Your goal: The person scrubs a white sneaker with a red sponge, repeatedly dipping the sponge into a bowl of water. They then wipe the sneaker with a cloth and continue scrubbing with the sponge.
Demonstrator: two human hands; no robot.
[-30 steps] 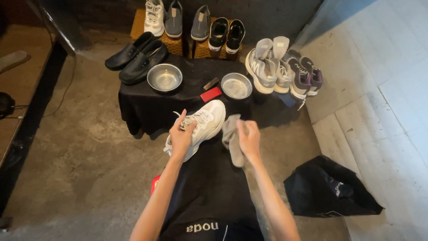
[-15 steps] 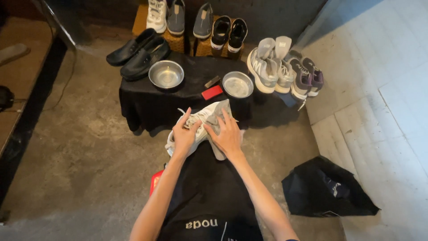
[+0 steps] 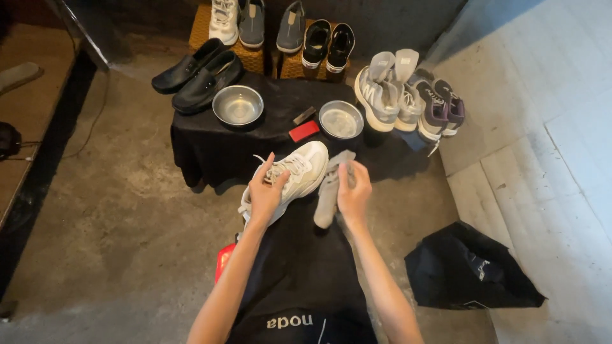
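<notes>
White sneaker (image 3: 294, 176): resting on the person's lap in front of the black-draped table (image 3: 210, 146), toe pointing toward the table, held by the left hand (image 3: 264, 193) with fingers curled over the laces and tongue. Grey cloth (image 3: 330, 188): just right of the sneaker and apart from it, hanging down, pinched in the closed fingers of the right hand (image 3: 352, 191). On the table: two steel bowls (image 3: 238, 106), red block (image 3: 303, 131), black loafers (image 3: 196, 75), grey sneakers (image 3: 386, 92).

Two bowls (image 3: 238, 105) on the table (image 3: 204, 150), sneaker (image 3: 299, 175) before them.
</notes>
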